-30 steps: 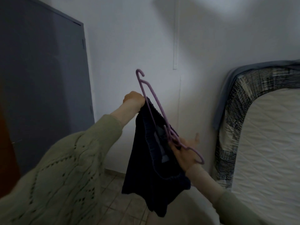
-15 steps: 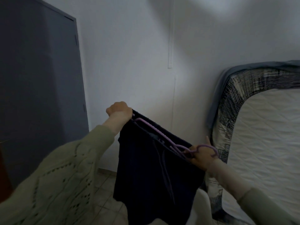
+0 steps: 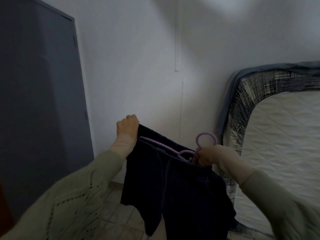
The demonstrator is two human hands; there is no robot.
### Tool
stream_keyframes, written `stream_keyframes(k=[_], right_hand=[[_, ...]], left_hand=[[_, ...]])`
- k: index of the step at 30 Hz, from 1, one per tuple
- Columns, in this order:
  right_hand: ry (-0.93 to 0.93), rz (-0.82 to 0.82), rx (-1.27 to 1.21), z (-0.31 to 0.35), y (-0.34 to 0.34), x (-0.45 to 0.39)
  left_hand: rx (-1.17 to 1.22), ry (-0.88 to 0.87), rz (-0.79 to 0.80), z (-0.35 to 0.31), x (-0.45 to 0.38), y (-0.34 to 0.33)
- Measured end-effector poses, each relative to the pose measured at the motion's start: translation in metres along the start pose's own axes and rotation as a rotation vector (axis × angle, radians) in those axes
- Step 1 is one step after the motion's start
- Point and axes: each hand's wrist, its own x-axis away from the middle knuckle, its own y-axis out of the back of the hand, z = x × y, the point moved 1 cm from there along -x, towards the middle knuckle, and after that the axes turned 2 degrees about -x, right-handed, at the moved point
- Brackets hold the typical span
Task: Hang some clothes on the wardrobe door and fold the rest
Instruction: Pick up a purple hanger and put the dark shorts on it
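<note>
Dark navy shorts point(image 3: 174, 193) with an elastic waistband hang in front of me, stretched between both hands. My left hand point(image 3: 127, 128) grips the left end of the waistband in a fist. A lilac plastic hanger point(image 3: 205, 138) lies inside the waistband, its hook ring sticking up at the right. My right hand point(image 3: 210, 157) holds the hanger's neck together with the right end of the waistband. The grey wardrobe door point(image 3: 39, 101) stands at the left.
A white quilted mattress point(image 3: 277, 144) with a dark patterned border leans against the wall at the right, a blue-grey cloth point(image 3: 230, 94) draped over its top. A plain white wall point(image 3: 138, 75) is straight ahead. Tiled floor point(image 3: 119, 213) shows below the shorts.
The hanger swung down from upright to lie inside the waistband. Both hands lowered, and the shorts spread out wider between them. My right hand shifted to the hanger's neck.
</note>
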Motion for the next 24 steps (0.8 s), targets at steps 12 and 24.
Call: stream_keyframes(k=[12, 24], right_hand=[[-0.075, 0.031, 0.275, 0.030, -0.014, -0.009], [0.079, -0.043, 0.183, 0.027, -0.031, -0.020]], left_hand=[[0.290, -0.116, -0.081, -0.029, 0.016, 0.014], [0.457, -0.170, -0.055, -0.044, 0.016, 0.024]])
